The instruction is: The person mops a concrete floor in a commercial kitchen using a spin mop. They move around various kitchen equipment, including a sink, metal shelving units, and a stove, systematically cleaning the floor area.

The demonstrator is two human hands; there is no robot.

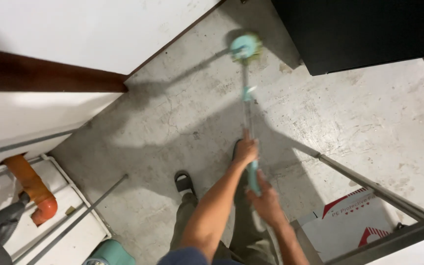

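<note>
**Teal long-handled mop working the bare concrete floor**

The teal long-handled mop [248, 103] with its thin metal shaft is reaching away from you, its round teal-and-yellowish head [245, 47] pressing on the grey, cracked and stained concrete floor [172, 122] just beside the corner of the black flat-sided cabinet [354, 29]. Your left hand [246, 150] is wrapping closed around the shaft higher along it; your right hand [266, 200] is gripping the teal handle end nearer your body, fingers curled shut. Open floor is lying to the left of the head, running up to the white wall [99, 29] with its dark brown trim. On your right, a slanting metal rail [369, 186] is edging the room beside a white and red cardboard box [349, 221]. On your left, an orange curved pipe [33, 189] is sitting over a white panel.
</note>
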